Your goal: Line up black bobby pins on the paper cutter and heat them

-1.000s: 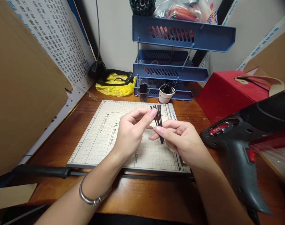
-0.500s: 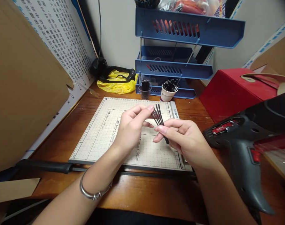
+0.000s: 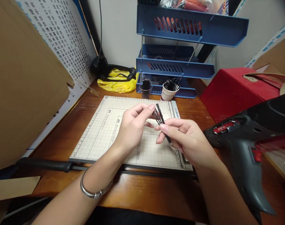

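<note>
Several thin black sticks (image 3: 161,119) are held fanned out above the cutting board; their exact kind is not clear. My right hand (image 3: 189,137) is closed on them, thumb and forefinger pinching around their middle, with the lower ends poking out below. My left hand (image 3: 133,125) is closed too, its thumb and forefinger pinched at the upper ends of the sticks on the left side of the fan. Beneath both hands lies a cream gridded paper trimmer (image 3: 93,137), its black handle (image 3: 46,165) at the near left.
Behind the trimmer stand a clear cup (image 3: 146,92) and a white paper cup (image 3: 169,94), both holding similar black sticks. A blue tiered tray (image 3: 175,67) rises behind them. To the right are a red box (image 3: 217,90) and a dark power tool (image 3: 241,150). A yellow bag (image 3: 116,86) lies back left.
The sticks in my right hand have drawn closer together on the right side of the fan, while some still splay toward my left fingertips. Both hands stay nearly in place.
</note>
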Tool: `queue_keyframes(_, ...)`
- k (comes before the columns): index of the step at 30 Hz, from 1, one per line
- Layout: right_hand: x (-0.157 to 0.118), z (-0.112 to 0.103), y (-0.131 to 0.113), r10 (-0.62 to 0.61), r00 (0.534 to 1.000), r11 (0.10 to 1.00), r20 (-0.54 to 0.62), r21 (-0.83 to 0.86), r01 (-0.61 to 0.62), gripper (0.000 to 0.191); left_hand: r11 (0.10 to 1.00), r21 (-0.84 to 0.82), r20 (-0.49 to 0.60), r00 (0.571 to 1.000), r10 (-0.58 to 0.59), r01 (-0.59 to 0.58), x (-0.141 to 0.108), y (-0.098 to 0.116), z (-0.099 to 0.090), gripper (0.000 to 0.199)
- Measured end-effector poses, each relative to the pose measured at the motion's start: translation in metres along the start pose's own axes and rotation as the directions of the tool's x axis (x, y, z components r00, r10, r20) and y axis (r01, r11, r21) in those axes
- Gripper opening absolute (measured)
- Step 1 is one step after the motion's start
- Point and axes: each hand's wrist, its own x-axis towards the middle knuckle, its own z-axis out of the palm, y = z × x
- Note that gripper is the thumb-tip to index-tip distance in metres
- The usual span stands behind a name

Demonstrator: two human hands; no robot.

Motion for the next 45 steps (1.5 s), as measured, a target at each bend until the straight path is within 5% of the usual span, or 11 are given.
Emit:
queue_keyframes(16,-0.002,-0.001,-0.001,-0.024,1.0,0.998,0.016,-0.054,0.025,0.025,0.927,-0.23,0.112,0.954,-0.277,0.296,0.003,0.004,0.001,0.02)
queue_keyframes(22,0.001,-0.001,-0.001,-0.04,0.998,0.999,-0.039,-0.019,0.039,0.024,0.994,-0.069,0.157,0.985,-0.074,0.085,-0.002,0.003,0.0,0.025)
queue_keyframes(32,0.0,-0.002,-0.003,0.032,0.999,0.998,0.01,-0.047,-0.031,0.025,0.998,-0.07,0.088,0.996,-0.001,0.008,-0.002,0.004,0.0,0.015)
queue_keyframes(37,-0.002,-0.002,-0.003,0.113,0.993,0.984,0.018,-0.14,-0.11,0.023,0.982,-0.049,-0.183,0.968,0.17,-0.182,0.006,0.014,-0.01,0.017)
queue_keyframes(41,0.001,-0.006,0.001,0.065,0.983,0.983,-0.174,-0.161,-0.094,0.028,0.962,0.115,-0.329,0.904,0.273,-0.249,0.013,0.021,-0.022,0.016)
queue_keyframes(45,0.005,-0.011,0.006,-0.048,0.909,0.994,-0.414,-0.112,0.001,0.032,0.865,0.483,-0.048,0.982,0.182,-0.136,0.009,0.013,-0.018,0.015)
